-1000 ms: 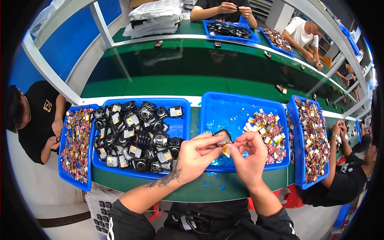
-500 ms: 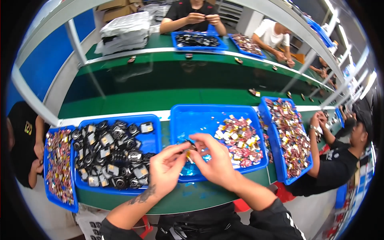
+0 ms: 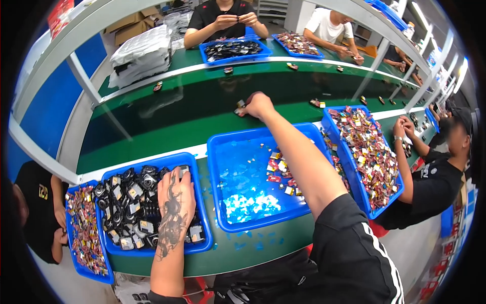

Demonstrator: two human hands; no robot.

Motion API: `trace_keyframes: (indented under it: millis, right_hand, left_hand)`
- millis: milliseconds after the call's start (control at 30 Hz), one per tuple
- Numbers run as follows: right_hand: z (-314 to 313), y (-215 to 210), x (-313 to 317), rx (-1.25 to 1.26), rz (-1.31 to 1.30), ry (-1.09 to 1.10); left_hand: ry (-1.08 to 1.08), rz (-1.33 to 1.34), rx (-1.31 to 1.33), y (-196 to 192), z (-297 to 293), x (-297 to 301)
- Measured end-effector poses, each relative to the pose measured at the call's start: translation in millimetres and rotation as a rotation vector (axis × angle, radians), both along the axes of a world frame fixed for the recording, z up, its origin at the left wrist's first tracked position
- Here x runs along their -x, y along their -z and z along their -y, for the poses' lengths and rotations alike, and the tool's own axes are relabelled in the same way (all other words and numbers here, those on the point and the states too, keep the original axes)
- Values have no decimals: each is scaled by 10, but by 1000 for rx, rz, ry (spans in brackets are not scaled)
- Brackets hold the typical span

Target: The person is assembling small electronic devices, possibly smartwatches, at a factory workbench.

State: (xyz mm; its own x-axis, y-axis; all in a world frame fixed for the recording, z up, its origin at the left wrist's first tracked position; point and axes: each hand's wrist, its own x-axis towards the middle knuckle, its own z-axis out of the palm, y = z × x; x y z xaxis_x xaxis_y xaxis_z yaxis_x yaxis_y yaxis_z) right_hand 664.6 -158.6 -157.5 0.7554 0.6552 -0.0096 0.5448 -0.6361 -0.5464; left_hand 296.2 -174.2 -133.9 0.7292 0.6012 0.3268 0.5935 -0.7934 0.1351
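My left hand (image 3: 177, 197) reaches into a blue tray (image 3: 200, 167) of black plastic, camera-like housings (image 3: 135, 202). Its fingers are bent around one black housing with a grey square face (image 3: 183, 171) at the tray's far right corner. Stretched out over the dark green conveyor belt, my right hand (image 3: 259, 105) pinches a small assembly (image 3: 240, 108) with a pale and a dark part, at the belt surface. Whether it rests on the belt I cannot tell. Below that forearm, a second blue tray (image 3: 218, 202) holds small red-and-white circuit pieces (image 3: 276, 169) and shiny blue film scraps (image 3: 253, 205).
Blue trays of circuit pieces stand at far left (image 3: 87, 233) and right (image 3: 369, 152). Several small assemblies, one (image 3: 317, 103) near my right hand, lie along the belt (image 3: 187, 121). A metal frame (image 3: 81, 76) rises at left. Co-workers sit across and on both sides.
My hands, together over the middle tray before, have parted. The right went forward to the belt with the small assembly; the left moved left onto the black housings. The view shifted slightly.
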Motion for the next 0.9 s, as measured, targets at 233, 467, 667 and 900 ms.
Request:
trace_keyframes:
  millis: [233,467,667,900]
  right_hand:
    - [278,-300,-110,-95,64,46]
    - [1094,-1183,353,216,209,-593]
    - [1508,-773,1032,455,274,-522]
    - [1766,-590,1037,15,239,-545]
  left_hand:
    - [20,33,-89,98,-66,13]
    - [-15,151,97,-102,-38,5]
    - [154,582,263,-393,165,-48]
    - [278,825,1478,-341,280,27]
